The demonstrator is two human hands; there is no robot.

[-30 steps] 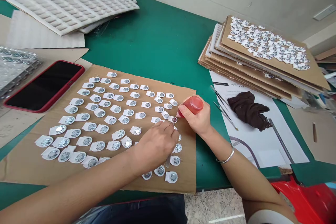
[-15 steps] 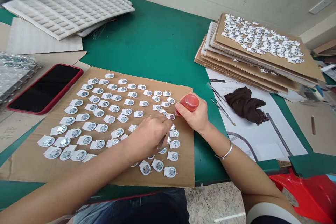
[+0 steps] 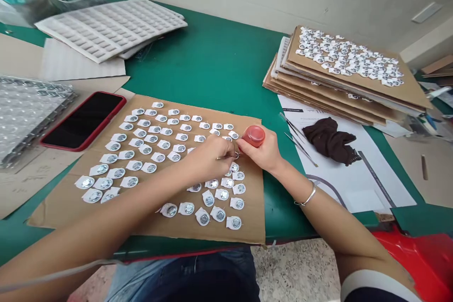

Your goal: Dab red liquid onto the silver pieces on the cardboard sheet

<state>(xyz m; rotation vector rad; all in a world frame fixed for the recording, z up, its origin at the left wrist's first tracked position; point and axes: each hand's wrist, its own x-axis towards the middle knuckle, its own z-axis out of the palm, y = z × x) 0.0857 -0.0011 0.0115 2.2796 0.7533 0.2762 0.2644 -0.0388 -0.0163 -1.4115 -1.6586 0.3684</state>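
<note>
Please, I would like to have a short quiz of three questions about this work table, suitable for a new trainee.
1. True or false: the rounded red plastic bottle is held in the person's bare right hand.

2. Which thing lies on the white printed paper sheet?
A. A white moulded tray
B. A crumpled dark brown fabric item
C. A clear plastic bin

3. Fill in: the black-screened phone in a red case lies on the person's ____ side, by the edge of the brown cardboard sheet.

Key: 1 true; 2 B; 3 left.
</note>
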